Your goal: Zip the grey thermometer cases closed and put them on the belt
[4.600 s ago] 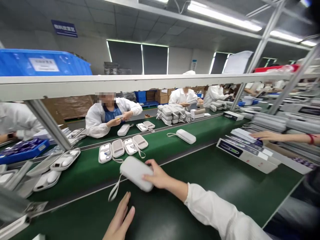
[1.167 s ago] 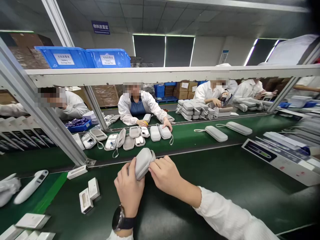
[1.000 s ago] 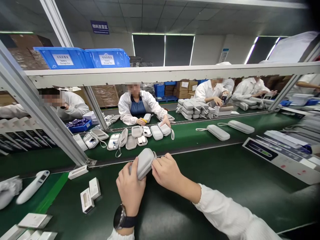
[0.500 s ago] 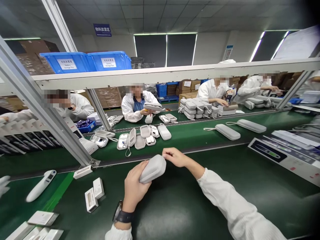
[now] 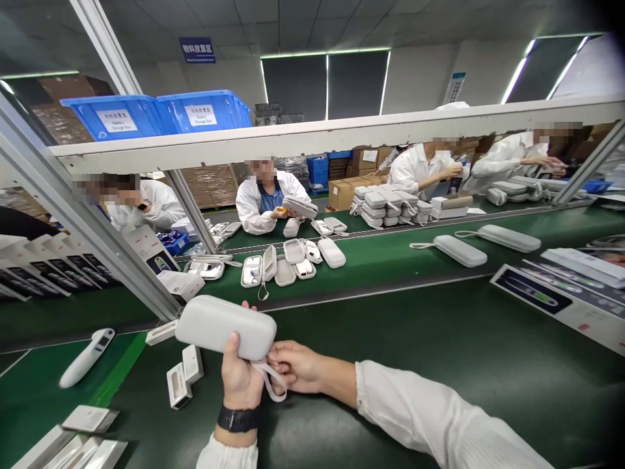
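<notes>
A light grey zip case (image 5: 225, 326) with rounded ends lies tilted in my left hand (image 5: 240, 381), the thumb across its front and fingertips showing over its far edge. From the case's right end hangs a pale wrist strap (image 5: 271, 379) in a loop. My right hand (image 5: 297, 368) is pinched closed at that end, beside the strap. What sits between its fingertips is too small to make out. Just left of the case are small white boxes (image 5: 178, 385) on the green table (image 5: 371, 417).
On the belt beyond lie open cases (image 5: 286, 270) and closed cases (image 5: 459, 251). A white thermometer (image 5: 88, 358) rests at left, near more boxes (image 5: 92, 418). Printed cartons (image 5: 556, 306) stand at right. A metal post (image 5: 117, 234) rises at left. Several co-workers (image 5: 273, 198) sit opposite.
The case has come left and nearer, turned so its broad side faces me. My right hand has moved down and left from its upper corner to its right end. The strap now shows.
</notes>
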Tool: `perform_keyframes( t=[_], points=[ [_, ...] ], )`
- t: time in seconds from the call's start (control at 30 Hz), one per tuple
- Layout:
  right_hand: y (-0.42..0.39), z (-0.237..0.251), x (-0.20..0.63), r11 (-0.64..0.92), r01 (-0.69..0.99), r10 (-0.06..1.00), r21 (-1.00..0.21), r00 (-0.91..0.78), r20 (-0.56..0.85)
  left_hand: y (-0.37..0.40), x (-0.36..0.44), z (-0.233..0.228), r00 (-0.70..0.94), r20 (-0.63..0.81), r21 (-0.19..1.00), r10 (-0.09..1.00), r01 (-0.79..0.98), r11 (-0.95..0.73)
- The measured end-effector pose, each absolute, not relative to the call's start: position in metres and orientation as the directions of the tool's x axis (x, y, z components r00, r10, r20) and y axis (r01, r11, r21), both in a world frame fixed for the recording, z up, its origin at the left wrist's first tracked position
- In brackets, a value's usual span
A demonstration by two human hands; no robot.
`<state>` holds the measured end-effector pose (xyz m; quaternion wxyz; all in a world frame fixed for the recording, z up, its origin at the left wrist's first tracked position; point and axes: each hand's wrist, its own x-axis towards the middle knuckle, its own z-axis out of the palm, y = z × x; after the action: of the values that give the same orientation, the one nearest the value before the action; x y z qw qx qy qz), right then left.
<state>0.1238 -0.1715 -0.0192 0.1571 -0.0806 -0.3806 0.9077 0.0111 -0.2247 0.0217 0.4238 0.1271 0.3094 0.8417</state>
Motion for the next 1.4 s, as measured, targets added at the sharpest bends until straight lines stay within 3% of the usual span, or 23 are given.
perform_keyframes(
  t=[0.27, 0.57, 0.7, 0.83, 0.93, 1.0, 1.07, 1.2, 1.33, 1.4],
  points=[
    [-0.113, -0.017, 0.142, -0.580, -0.417, 0.596, -0.700, -0.803, -0.016, -0.211, 0.013, 0.014, -0.556, -0.074, 0.545, 0.828, -0.718, -0.433],
    [-0.136, -0.032, 0.139, -0.675, -0.372, 0.480, -0.638, -0.877, 0.004, -0.204, 0.021, 0.008, -0.599, -0.149, 0.626, 0.787, -0.673, -0.394],
    [-0.136, -0.031, 0.142, -0.556, -0.451, 0.645, -0.698, -0.763, -0.021, -0.204, 0.031, 0.003, -0.586, -0.122, 0.686, 0.801, -0.634, -0.359],
    [-0.132, -0.035, 0.145, -0.478, -0.525, 0.791, -0.704, -0.605, -0.085, -0.195, 0.018, 0.020, -0.497, 0.089, 0.918, 0.863, -0.296, -0.265],
    [-0.108, -0.027, 0.153, -0.363, -0.572, 0.898, -0.735, -0.426, -0.112, -0.175, -0.024, 0.061, -0.456, 0.177, 0.932, 0.872, -0.207, -0.298],
    [-0.075, -0.014, 0.171, -0.219, -0.470, 0.960, -0.855, -0.259, -0.103, -0.157, -0.061, 0.094, -0.459, 0.228, 0.922, 0.859, -0.183, -0.343],
    [-0.034, 0.004, 0.205, -0.047, -0.156, 0.997, -0.987, -0.074, -0.036, -0.139, -0.095, 0.124, -0.470, 0.273, 0.907, 0.839, -0.167, -0.388],
    [0.044, 0.029, 0.304, -0.033, 0.103, 0.981, -0.994, 0.191, -0.013, -0.113, -0.139, 0.154, -0.507, 0.364, 0.854, 0.781, -0.152, -0.497],
    [0.084, 0.028, 0.385, -0.125, 0.319, 0.904, -0.940, 0.426, 0.024, -0.102, -0.151, 0.147, -0.624, 0.442, 0.723, 0.645, -0.179, -0.668],
    [0.094, 0.023, 0.398, -0.137, 0.386, 0.867, -0.912, 0.492, 0.079, -0.100, -0.149, 0.141, -0.642, 0.425, 0.698, 0.638, -0.217, -0.682]
  ],
)
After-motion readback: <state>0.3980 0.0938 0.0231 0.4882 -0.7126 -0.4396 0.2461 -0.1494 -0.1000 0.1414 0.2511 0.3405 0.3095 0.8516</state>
